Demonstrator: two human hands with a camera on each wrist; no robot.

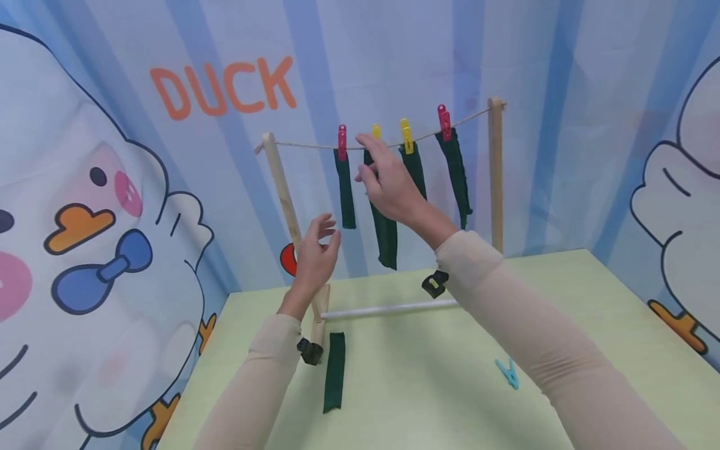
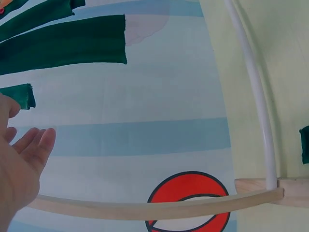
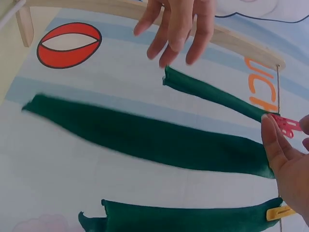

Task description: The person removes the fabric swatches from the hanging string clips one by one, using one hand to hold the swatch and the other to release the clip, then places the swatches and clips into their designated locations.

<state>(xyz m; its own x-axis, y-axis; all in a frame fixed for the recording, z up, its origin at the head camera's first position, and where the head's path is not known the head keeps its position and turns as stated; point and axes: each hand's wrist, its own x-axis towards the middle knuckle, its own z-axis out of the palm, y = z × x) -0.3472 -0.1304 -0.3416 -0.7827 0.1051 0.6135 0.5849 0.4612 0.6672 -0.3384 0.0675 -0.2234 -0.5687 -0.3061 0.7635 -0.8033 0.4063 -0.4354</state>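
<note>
Green cloth strip (image 1: 387,240), second from the left in a hanging row, with a yellow peg (image 1: 376,130) at its top, partly hidden behind the right hand (image 1: 390,187). Fingers of this hand stretched towards the string (image 1: 306,146), with a gap between fingertips; touching the cloth or not, cannot tell. Lower and more to the left, near the bottom of the leftmost narrow strip (image 1: 345,194), the left hand (image 1: 316,253), fingers loosely bent, with nothing in grip. Over the narrow strip, a red peg (image 1: 342,142); to the right, a third strip (image 1: 414,169) under another yellow peg (image 1: 407,136) and a fourth strip (image 1: 454,169) under another red peg (image 1: 444,122). At the string's ends, two wooden posts (image 1: 496,181); low down, a white rod (image 1: 388,309). On the pale green table (image 1: 422,387), a loose strip (image 1: 334,372) lying flat to the left and a light-blue peg (image 1: 509,375) to the right. Behind, a striped blue backdrop (image 1: 388,50) with orange letters "DUCK".
</note>
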